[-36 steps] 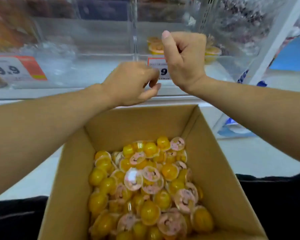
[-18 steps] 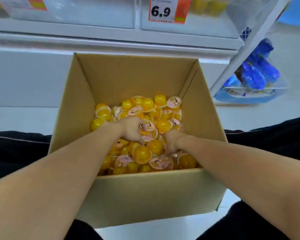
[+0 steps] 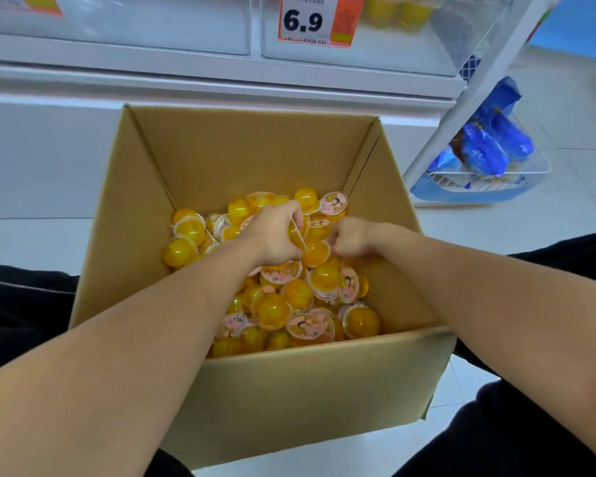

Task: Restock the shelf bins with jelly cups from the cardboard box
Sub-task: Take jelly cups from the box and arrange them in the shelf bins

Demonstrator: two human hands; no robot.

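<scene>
An open cardboard box stands on the floor between my knees, partly filled with several yellow jelly cups with pink printed lids. Both my hands are down in the pile near its far side. My left hand is curled round a jelly cup that shows between its fingers. My right hand is closed like a fist on cups in the pile, its fingertips hidden. Above the box, a clear shelf bin holds a few yellow jelly cups behind a 6.9 price tag.
A second clear bin sits to the left on the white shelf. At the right a white wire basket holds blue packets beside a slanted white shelf post. Pale floor tiles surround the box.
My hands came down from the shelf bin into the box, and the view tilted down. Since half a second ago their fingers have closed on cups further back in the pile.
</scene>
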